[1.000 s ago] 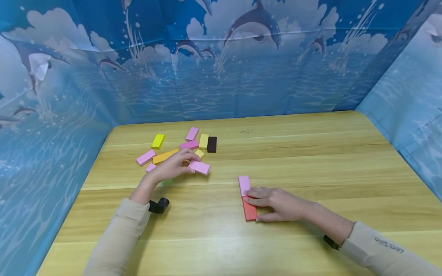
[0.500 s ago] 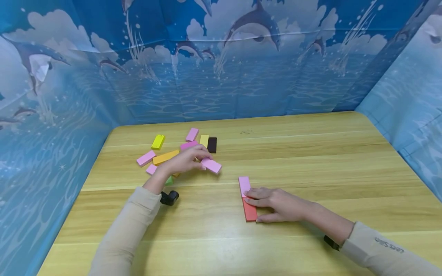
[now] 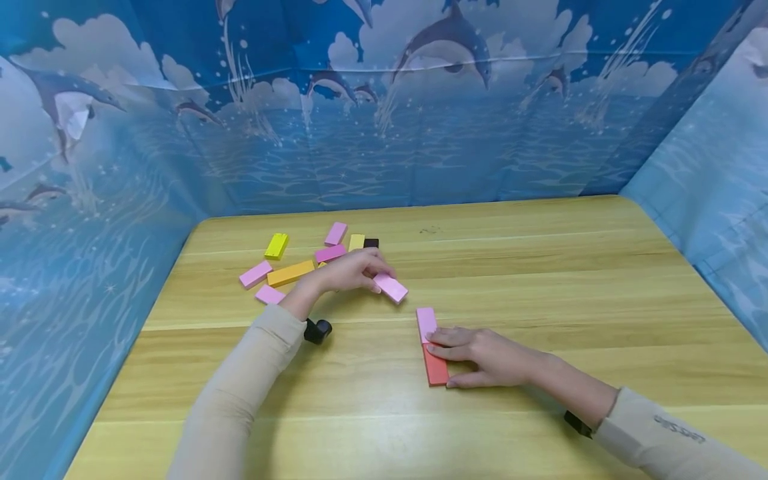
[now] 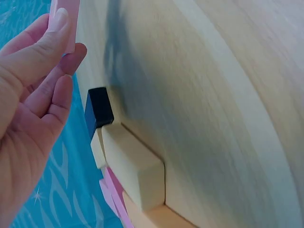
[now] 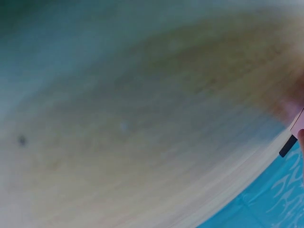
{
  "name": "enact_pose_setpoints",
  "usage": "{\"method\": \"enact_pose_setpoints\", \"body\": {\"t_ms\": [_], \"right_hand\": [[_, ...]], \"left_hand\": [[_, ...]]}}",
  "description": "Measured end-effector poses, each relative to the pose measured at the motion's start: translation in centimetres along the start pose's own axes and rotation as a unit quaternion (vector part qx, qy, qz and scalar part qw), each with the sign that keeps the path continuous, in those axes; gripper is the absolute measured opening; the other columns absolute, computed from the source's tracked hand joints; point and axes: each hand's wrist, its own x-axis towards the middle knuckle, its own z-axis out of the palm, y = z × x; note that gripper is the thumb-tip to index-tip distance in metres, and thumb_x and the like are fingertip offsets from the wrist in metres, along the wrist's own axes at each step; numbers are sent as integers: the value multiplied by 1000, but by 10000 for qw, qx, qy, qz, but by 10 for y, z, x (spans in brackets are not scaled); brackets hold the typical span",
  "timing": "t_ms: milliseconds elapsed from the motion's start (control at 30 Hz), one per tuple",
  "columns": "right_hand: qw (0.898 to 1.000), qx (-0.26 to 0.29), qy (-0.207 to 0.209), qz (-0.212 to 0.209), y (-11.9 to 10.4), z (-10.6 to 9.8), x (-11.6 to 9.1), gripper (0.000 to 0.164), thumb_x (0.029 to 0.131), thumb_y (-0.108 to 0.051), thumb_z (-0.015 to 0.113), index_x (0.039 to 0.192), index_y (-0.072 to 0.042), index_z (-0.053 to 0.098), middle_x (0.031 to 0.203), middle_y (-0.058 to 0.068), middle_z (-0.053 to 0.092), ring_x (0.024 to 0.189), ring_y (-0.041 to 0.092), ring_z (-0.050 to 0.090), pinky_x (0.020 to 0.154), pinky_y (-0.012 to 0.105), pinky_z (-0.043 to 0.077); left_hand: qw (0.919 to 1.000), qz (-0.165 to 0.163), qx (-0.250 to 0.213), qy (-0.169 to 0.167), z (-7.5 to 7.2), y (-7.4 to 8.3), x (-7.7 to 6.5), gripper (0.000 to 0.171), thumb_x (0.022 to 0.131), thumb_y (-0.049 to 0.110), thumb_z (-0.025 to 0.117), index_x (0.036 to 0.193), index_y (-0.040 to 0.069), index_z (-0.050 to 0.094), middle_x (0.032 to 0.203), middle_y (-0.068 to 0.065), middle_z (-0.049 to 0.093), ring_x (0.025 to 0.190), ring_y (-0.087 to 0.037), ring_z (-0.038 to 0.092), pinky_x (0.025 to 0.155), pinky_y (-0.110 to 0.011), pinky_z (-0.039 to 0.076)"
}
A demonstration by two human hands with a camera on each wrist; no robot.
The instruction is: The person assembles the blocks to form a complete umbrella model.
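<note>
The left hand (image 3: pixel 355 270) pinches a light pink rectangular block (image 3: pixel 391 289) between thumb and fingers, above the wood-grained desk (image 3: pixel 540 267) and near another light pink rectangular block (image 3: pixel 425 323). That one lies end to end with a flat red rectangular block (image 3: pixel 435 371), and the right hand (image 3: pixel 489 357) rests extended, ungrasping fingers across their junction.

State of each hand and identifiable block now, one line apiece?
Left hand: pinching a pink block
Right hand: touching the red block
Red block: flat, end to end with another pink block
Three remaining pink blocks: flat
Magenta block: flat
Orange block: flat
Bright yellow block: apart from the others
Pale yellow block: beside black block
Black block: partly hidden in head view
</note>
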Motion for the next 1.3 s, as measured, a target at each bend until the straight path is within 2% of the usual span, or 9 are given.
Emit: {"method": "enact_pose_setpoints", "body": {"t_ms": [233, 500, 733, 867, 1300], "right_hand": [[10000, -42, 42, -23, 1, -1, -3, 55, 88, -38, 63, 131, -5, 54, 134, 13, 50, 124, 28, 46, 93, 44, 44], [9999, -21, 108, -86, 0, -1, -3, 55, 88, -38, 63, 131, -5, 53, 135, 14, 50, 124, 28, 46, 92, 43, 45], [9998, -49, 155, -125, 0, 0, -2, 55, 88, -37, 64, 131, -5, 54, 134, 14, 51, 123, 28, 47, 92, 44, 44], [9997, -71, 179, -144, 1, 1, -2, 55, 88, -38, 64, 130, -5, 55, 133, 14, 51, 123, 28, 47, 92, 44, 44], [9995, -66, 216, -215, 2, 1, -1, 55, 87, -38, 64, 130, -4, 55, 133, 14, 52, 123, 28, 48, 91, 43, 45]], "left_hand": [[9993, 227, 209, -199, 8, 5, 20, 33, 84, 7, 68, 117, 3, 65, 110, -8, 57, 99, -16, 50, 86, -25, 43], [9980, 355, 425, -309, 14, 5, 34, 31, 82, 8, 70, 113, 5, 67, 106, -8, 59, 95, -16, 51, 83, -25, 42], [9977, 295, 399, -453, 15, 7, 41, 32, 82, 7, 70, 114, 5, 67, 107, -8, 59, 96, -16, 52, 83, -24, 43], [9968, 391, 475, -516, 16, 7, 45, 32, 82, 8, 71, 114, 4, 66, 108, -8, 60, 98, -16, 53, 86, -24, 42], [9943, 650, 544, -641, 14, 7, 52, 32, 80, 7, 72, 111, 3, 68, 101, -7, 60, 83, -15, 47, 75, -22, 39]]}}
